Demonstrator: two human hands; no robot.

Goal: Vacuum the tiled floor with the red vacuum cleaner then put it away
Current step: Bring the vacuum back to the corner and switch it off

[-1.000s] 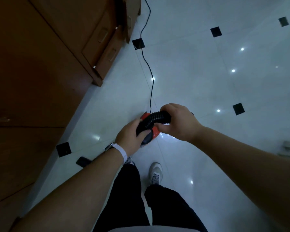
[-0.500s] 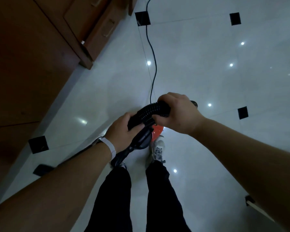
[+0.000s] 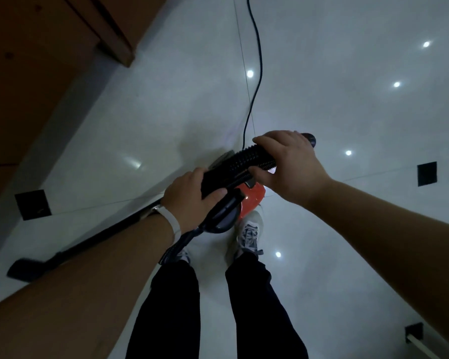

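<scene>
Over the last second the red vacuum cleaner (image 3: 253,200) has come in from ahead of your feet to just above your shoes, and the hose (image 3: 244,159) has straightened between your hands. This suggests repositioning, not sweeping. Your left hand (image 3: 189,195) grips the hose's lower end; your right hand (image 3: 288,161) wraps the ribbed section, knuckles up. The wand (image 3: 96,235) lies on the tiled floor (image 3: 347,229).

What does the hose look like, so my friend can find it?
On the white floor, find the left hand and right hand. Both grip the hose, above the red vacuum. It alone is thick and ribbed; the cord is thin, smooth.
</scene>
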